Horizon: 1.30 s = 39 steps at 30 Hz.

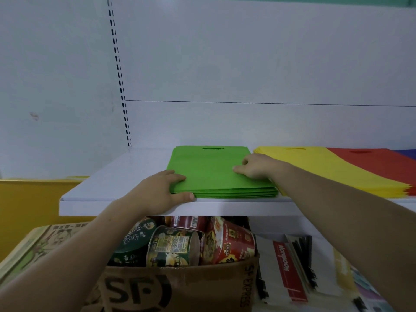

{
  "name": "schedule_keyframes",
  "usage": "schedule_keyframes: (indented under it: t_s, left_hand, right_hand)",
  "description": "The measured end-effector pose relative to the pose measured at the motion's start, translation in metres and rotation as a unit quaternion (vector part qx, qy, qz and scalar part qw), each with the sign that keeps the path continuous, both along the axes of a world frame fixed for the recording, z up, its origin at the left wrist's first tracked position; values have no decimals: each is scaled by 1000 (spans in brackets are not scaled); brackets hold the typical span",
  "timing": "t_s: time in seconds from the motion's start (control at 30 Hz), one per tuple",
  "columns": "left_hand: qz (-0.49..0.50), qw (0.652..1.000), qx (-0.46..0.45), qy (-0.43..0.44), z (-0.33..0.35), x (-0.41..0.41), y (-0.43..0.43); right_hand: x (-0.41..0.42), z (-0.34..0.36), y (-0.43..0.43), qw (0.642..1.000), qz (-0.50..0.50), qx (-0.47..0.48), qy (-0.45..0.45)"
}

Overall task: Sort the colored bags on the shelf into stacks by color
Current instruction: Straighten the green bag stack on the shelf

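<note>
Left hand (161, 191): fingers spread flat on the near left corner of the green stack, thumb laid along its front edge; nothing pinched.
Right hand (256, 168): palm down on the right side of the green stack, fingers curled with tips pressed to the top bag; whether it pinches a layer cannot be told.
Green bags (211, 174): one squared stack lying flat between the two hands, die-cut handle slot at the far end.
Yellow bags (319, 170): stack just beyond the right hand's outer side, its edge touching or nearly touching the green.
Red bags (382, 163): farther out past the yellow, overlapping its far right part.
Blue bag (405, 154): only a strip shows, outermost, at the frame edge.
Shelf (117, 190): white board under both hands, bare outward of the left hand.
Cardboard box (175, 287): below the left forearm, holding instant-noodle cups (171, 246).
Printed envelopes (290, 271): below the right forearm, on the lower level.
</note>
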<state>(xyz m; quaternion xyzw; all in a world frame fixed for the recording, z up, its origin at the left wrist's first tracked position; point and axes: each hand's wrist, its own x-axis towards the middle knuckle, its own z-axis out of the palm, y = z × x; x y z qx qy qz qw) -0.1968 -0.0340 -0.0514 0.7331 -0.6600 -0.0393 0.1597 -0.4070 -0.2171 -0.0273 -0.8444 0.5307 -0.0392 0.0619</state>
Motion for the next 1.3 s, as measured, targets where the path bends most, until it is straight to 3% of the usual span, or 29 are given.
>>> schedule_keyframes:
  t_s: [0.37, 0.6, 1.3]
  left_hand:
    - [23, 1000, -5, -2, -6, 5, -11]
    - [44, 999, -13, -11, -7, 3, -16]
    - [23, 1000, 13, -3, 0, 9, -14]
  right_hand:
    - [22, 4, -86, 999, 39, -4, 11]
    - [39, -7, -144, 1000, 11, -8, 11]
    - [56, -11, -156, 1000, -17, 6, 20]
